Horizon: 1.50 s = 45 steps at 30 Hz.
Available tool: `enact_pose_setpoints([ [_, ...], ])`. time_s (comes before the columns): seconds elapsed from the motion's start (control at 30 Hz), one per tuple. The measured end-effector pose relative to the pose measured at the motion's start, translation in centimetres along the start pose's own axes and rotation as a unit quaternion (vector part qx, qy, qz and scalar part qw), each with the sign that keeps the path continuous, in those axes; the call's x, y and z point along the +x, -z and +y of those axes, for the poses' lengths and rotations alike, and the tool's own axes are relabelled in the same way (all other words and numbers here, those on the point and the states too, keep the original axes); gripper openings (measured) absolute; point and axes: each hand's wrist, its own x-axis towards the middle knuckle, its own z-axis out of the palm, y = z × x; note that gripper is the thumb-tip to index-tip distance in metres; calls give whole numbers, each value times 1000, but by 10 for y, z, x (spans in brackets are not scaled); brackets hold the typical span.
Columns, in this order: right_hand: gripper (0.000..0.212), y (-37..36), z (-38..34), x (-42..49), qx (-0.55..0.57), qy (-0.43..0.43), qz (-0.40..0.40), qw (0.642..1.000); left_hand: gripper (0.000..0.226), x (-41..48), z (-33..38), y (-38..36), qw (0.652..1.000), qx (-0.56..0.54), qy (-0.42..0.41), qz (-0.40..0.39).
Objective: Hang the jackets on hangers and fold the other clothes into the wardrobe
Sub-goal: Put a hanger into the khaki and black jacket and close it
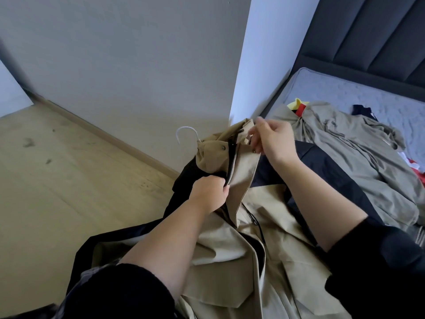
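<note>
From the head camera, a tan jacket (230, 261) with black sleeves and lining is held up in front of the person, by the left edge of the bed (345, 88), its lower part spilling toward the camera. The white hook of a hanger (186, 132) sticks out of the jacket's neck, on the wall side. The left hand (209, 192) has its grip closed, fingers curled round the front edge of the jacket at the black zip. The right hand (273, 141) is higher, its grip a pinch of thumb and fingertips on the collar flap beside a small snap. On the grey mattress, toward the bed's left edge and well up from the foot, lies a rumpled grey-green garment (358, 157), with a yellow piece (297, 103) peeping out at its headboard end, a navy piece (362, 110) just beside it, and red cloth (418, 173) at the far right. A dark padded headboard (368, 31) rises behind, and pale wooden floor (57, 169) meets a white wall (126, 54) on the left.
</note>
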Motion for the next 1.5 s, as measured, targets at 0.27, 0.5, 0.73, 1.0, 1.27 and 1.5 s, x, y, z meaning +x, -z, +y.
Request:
enact_pose_setpoints([
  [0.27, 39, 6, 60, 68, -437, -5, -115, 892, 35, 0, -10, -3, 998, 24, -54, 6],
  [0.5, 23, -12, 66, 71, -468, -54, -166, 866, 42, 5, -16, 3, 995, 65, -71, -14],
  [0.73, 24, 9, 20, 63, -316, -55, -63, 945, 35, -3, -49, 37, 995, 14, -100, 26],
  [1.0, 26, 19, -81, 57, -152, -20, 28, 988, 27, 3, -66, 176, 951, -74, 80, 290],
  [1.27, 31, 4, -206, 43, -39, 55, 94, 993, 15, -36, -72, 326, 902, -249, 90, 341],
  [1.5, 32, -13, -325, 28, 39, 128, 127, 983, 27, -101, -76, 460, 905, -263, 17, 334],
])
